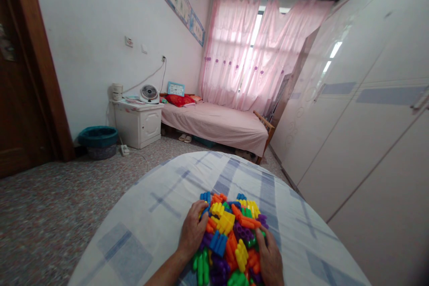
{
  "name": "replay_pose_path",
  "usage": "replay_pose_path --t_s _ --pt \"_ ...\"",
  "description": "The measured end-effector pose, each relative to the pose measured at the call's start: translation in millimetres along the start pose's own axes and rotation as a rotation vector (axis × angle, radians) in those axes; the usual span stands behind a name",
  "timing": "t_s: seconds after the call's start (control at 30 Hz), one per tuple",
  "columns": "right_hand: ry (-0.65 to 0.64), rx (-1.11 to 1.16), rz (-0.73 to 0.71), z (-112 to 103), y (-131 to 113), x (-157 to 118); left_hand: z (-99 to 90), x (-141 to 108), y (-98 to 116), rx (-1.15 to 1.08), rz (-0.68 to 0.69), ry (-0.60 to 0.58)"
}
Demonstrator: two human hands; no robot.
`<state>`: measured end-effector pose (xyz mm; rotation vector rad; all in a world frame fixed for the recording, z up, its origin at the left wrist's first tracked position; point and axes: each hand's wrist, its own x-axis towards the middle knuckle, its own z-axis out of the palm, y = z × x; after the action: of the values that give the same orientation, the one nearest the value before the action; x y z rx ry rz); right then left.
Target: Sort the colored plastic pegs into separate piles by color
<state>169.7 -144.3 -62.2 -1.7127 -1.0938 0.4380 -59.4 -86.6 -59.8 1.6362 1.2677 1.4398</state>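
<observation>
A heap of plastic building blocks [231,241] in yellow, orange, blue, green and purple lies on the cloth-covered round table [134,232]. Many blocks look like short tubes joined side by side. My left hand [193,230] rests against the heap's left side, thumb and fingers apart, near a blue block [218,243] and a yellow block [225,222]. Against the right side lies my right hand [271,254], its fingers loosely curved and touching the edge by an orange block [250,223]. No block is visibly gripped in either hand; some fingertips are hidden among the blocks.
Beyond the table stands a bed [221,120] with a pink sheet. A white cabinet [140,125] holding a small fan [149,94] and a teal-lined bin [98,143] are at left. A tall white wardrobe [351,134] runs along the right.
</observation>
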Motion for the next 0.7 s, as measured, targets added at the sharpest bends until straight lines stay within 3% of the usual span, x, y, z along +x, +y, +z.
replay_pose_path --t_s 0.53,0.7 --pt "0.029 0.011 0.04 2.3 4.8 2.9 -0.9 0.0 3.2 0.015 0.008 -0.007" --pt "0.007 0.094 0.083 2.3 -4.1 2.2 -0.7 -0.1 3.4 0.023 -0.001 -0.01"
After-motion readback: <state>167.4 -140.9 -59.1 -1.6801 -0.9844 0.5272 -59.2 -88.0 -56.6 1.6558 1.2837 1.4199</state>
